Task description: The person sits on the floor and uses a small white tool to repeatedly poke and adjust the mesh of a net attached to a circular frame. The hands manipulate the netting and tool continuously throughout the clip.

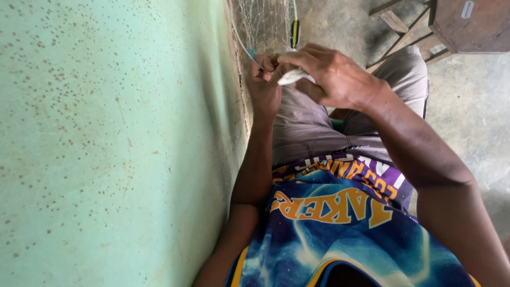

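Both hands meet at the net's (263,21) edge: the left hand (264,87) pinches the mesh, apparently keeping it taut, while the right hand (332,74) beside it is closed around a white netting needle (295,77).

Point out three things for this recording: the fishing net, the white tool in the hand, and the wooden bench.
fishing net (261,21), head view, on the open mesh above the hands.
white tool (294,77), head view, on its flat end sticking out of the right hand (334,74).
wooden bench (467,24), head view, on its brown top.
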